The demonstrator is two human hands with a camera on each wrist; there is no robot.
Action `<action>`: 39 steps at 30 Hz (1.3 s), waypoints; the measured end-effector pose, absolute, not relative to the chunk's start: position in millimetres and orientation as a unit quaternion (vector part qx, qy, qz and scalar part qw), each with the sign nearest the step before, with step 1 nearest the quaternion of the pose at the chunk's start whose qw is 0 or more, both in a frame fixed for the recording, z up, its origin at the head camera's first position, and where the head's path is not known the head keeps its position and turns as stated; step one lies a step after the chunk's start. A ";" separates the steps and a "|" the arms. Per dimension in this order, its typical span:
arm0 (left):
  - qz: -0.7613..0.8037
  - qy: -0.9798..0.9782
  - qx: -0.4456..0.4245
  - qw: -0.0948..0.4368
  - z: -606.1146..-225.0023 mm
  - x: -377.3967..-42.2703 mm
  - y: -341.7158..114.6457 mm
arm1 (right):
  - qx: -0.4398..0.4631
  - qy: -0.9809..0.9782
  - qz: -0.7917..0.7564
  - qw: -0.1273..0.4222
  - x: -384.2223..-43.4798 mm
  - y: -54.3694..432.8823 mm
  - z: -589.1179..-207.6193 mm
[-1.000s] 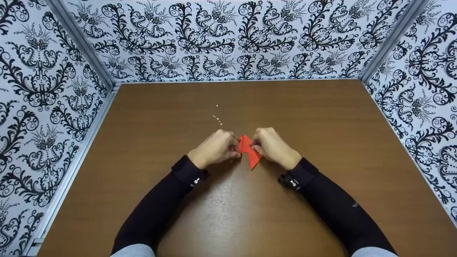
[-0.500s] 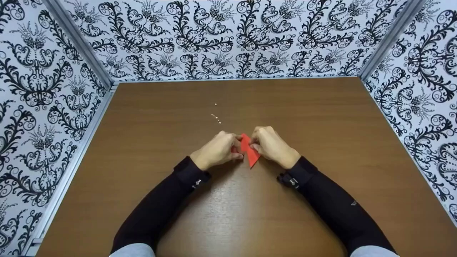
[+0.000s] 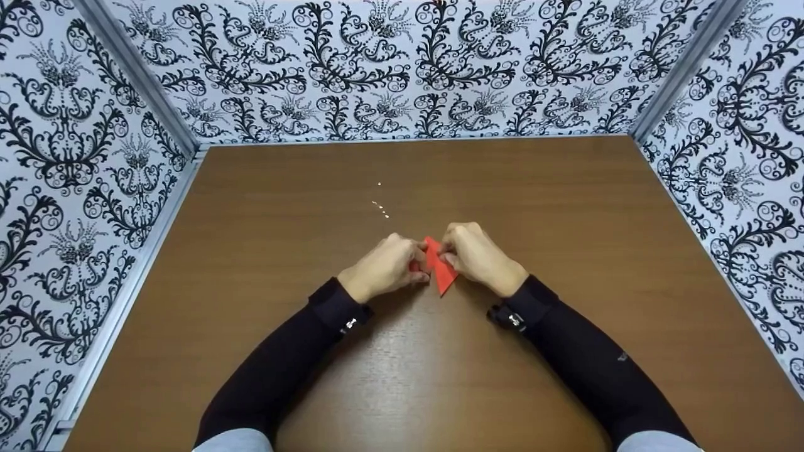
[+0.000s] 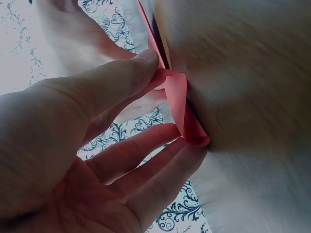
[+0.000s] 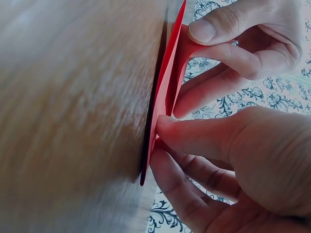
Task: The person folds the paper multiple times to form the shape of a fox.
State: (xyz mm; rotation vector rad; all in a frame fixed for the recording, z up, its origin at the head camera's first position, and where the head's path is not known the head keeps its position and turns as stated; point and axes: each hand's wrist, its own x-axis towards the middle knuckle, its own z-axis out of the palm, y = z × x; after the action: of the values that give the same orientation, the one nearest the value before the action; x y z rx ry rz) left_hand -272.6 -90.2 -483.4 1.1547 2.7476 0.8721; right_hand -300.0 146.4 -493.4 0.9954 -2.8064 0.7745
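Note:
A folded piece of red paper (image 3: 445,277) lies low over the wooden table between the two hands, one pointed corner toward the person. My left hand (image 3: 387,267) pinches its left flap between thumb and index finger. In the left wrist view that flap (image 4: 178,102) stands bent up and curls over, the other fingertips against its lower end. My right hand (image 3: 478,254) grips the right part, thumb on the face and fingertips at the edge. From the right wrist, the folded layers (image 5: 163,94) show edge-on, slightly parted near the left thumb.
Small whitish specks (image 3: 382,209) lie on the table (image 3: 540,188) beyond the left hand. Patterned black-and-white panels (image 3: 377,63) with grey metal frame bars (image 3: 141,81) enclose the back and both sides.
My left hand has shifted slightly right, and the left flap has been bent up and over toward the right part. The right hand keeps its hold nearly in place.

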 end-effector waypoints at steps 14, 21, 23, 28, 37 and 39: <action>0.231 0.895 0.382 -0.004 -486.2 -266.6 -87.3 | 0.341 -0.902 0.262 0.033 -297.8 148.5 -495.9; 0.207 0.902 0.378 -0.011 -487.4 -265.5 -83.8 | 0.341 -0.901 0.264 0.036 -297.6 148.3 -493.0; 0.207 0.902 0.378 -0.007 -487.0 -265.2 -83.8 | 0.339 -0.902 0.265 0.036 -297.6 147.8 -492.6; 0.222 0.892 0.395 0.006 -486.4 -266.5 -88.6 | 0.333 -0.905 0.265 0.029 -298.5 147.1 -492.8; 0.274 0.870 0.409 0.033 -491.2 -277.0 -101.6 | 0.325 -0.906 0.270 0.016 -302.5 147.8 -492.7; 0.270 0.872 0.406 0.035 -491.6 -278.3 -102.8 | 0.321 -0.906 0.274 0.012 -303.6 147.6 -492.8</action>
State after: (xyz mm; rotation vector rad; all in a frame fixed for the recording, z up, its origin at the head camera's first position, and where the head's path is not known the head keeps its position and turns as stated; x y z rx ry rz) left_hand -278.3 -102.8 -491.6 1.2484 2.6814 0.8285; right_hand -303.6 147.6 -492.8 1.0005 -2.8264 0.8550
